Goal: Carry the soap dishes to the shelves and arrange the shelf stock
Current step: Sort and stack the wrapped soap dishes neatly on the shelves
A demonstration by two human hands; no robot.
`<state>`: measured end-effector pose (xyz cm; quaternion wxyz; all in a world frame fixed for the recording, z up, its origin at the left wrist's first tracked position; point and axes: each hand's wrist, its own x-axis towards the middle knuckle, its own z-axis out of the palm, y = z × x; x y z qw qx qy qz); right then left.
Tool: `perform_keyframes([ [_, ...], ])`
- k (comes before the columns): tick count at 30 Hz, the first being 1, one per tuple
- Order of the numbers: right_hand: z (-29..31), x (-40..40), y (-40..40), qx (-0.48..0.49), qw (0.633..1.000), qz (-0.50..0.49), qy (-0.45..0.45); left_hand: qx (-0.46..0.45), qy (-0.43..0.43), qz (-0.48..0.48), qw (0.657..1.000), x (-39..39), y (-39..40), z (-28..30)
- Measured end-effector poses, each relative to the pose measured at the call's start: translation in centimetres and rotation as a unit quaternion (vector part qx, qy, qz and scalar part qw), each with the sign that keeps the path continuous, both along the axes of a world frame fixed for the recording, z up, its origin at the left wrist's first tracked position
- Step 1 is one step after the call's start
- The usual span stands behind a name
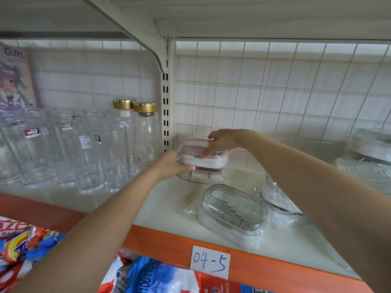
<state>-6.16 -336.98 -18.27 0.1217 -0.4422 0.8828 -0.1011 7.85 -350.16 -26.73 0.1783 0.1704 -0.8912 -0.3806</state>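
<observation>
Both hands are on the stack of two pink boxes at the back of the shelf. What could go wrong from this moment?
1. The pink boxes sit in slippery plastic wrap; the top one could slide off, since the right hand only lies on it while the left hand has a grip on the side.
2. The tall glasses stand close beside the left arm; a sideways move might knock them.
3. The wrapped soap dish lies near the shelf edge, under the right arm, and could get swept off.
</observation>
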Motion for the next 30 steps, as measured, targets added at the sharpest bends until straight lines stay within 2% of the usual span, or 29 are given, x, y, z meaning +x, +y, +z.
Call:
perform_keyframes([
  [7, -0.6, 0.2, -1.1, 0.025, 0.997, 0.006, 0.075, -0.036, -0.01, 0.037, 0.999, 0.2, -1.1, -0.4],
  [12, -0.8, 0.0, -0.7, 0.037, 0.995, 0.006, 0.093, -0.055, -0.014, 0.06, 0.997, -0.7, -0.6, -0.5],
  [22, 0.3, -0.3, 0.5, 0.067, 0.992, -0.004, 0.108, -0.008, 0.068, 0.072, 0.995, -1.0, 1.3, -0.6],
  [30, -0.7, 0.0, 0.9, 0.028, 0.992, 0.005, 0.12, -0.043, 0.033, 0.089, 0.995, -1.6, 1.3, -0.7],
])
